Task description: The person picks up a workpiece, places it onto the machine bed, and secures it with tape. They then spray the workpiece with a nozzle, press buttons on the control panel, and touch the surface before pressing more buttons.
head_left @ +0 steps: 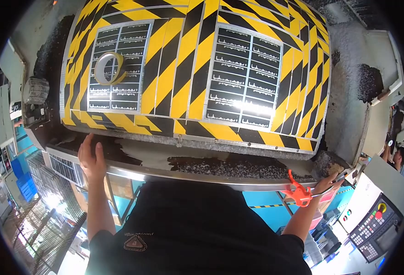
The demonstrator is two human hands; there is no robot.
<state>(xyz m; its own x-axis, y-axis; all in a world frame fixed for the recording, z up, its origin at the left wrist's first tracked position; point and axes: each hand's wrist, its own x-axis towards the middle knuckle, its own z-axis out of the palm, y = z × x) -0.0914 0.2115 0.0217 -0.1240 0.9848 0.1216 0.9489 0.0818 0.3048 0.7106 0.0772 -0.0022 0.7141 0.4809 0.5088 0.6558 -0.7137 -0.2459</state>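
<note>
My left hand (92, 158) rests at the near metal ledge (202, 179), fingers apart and holding nothing. At the right end of the ledge, my right hand (326, 184) is closed around the thin shaft of an orange-handled tool (299, 192); its orange end points left, and its exact kind is unclear. Before me lies a wide panel (179, 68) covered in yellow and black striped tape. Two dark sheets of printed labels (245, 75) are set in it, the second one on the left. A roll of yellow tape (118, 68) lies on the left sheet.
Between panel and ledge runs a dirty trough (229, 167) with dark, grainy residue. Grey machine walls (351, 101) stand at both sides. A control panel (376, 229) with a red knob is at lower right. Wire racks (50, 172) stand at left. Another person (398, 158) is far right.
</note>
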